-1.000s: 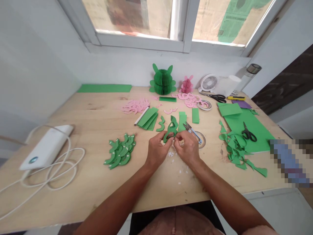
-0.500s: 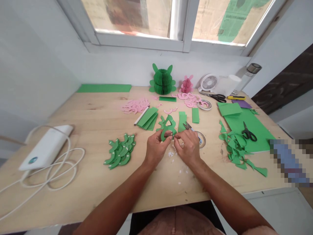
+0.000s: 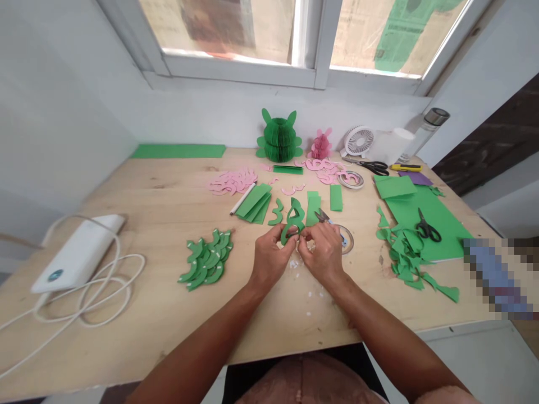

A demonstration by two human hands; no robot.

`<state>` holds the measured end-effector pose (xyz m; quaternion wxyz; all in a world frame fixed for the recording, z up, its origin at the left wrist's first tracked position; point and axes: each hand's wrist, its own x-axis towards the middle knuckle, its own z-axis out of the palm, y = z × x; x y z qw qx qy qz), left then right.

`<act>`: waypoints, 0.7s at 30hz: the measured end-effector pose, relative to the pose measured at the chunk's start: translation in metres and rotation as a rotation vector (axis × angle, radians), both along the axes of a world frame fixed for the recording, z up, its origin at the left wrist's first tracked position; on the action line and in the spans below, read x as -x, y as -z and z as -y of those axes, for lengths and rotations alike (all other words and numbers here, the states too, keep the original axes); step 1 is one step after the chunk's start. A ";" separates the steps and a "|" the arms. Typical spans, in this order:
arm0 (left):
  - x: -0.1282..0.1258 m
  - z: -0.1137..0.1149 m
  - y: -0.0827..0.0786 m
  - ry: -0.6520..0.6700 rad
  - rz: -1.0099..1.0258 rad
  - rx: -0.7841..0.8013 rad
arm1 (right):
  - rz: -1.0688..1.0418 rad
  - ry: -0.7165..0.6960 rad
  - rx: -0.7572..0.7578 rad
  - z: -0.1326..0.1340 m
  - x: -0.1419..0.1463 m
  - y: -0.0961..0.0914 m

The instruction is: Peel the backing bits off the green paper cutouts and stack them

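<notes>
My left hand (image 3: 270, 255) pinches a curvy green paper cutout (image 3: 296, 211) with holes in it, holding it raised above the table. At the cutout's lower right edge, the thumb and fingertips of my right hand (image 3: 323, 247) are pressed together on it; anything small between them is hidden. Scissors with a pale blue handle (image 3: 323, 215) show just beyond my right hand, partly covered by it, beside a tape roll (image 3: 352, 240). A wavy green paper piece (image 3: 275, 212) lies left of the held cutout. White scraps (image 3: 293, 264) are scattered below my hands.
Stacked green cutouts (image 3: 206, 261) lie left. Folded green paper (image 3: 255, 203), a white pen (image 3: 243, 198) and pink cutouts (image 3: 233, 181) lie beyond. Green scraps (image 3: 404, 249) and black scissors (image 3: 428, 227) are right. A white device (image 3: 78, 252) with cable sits far left.
The held cutout has turned and shifted slightly right, so the wavy piece behind it shows more fully. Both hands stay close together on the cutout.
</notes>
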<state>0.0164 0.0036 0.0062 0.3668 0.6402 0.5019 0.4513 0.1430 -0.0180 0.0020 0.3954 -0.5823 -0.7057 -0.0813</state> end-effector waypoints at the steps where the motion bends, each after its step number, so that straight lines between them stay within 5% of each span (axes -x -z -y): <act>1: 0.000 0.000 0.001 0.002 0.013 0.007 | -0.014 0.001 0.009 0.000 0.000 0.001; 14: 0.001 -0.007 0.007 0.019 0.226 0.154 | -0.544 -0.011 0.351 -0.004 -0.003 -0.004; 21: 0.001 -0.006 0.004 0.005 0.241 0.161 | -0.626 -0.011 0.355 -0.005 -0.005 -0.003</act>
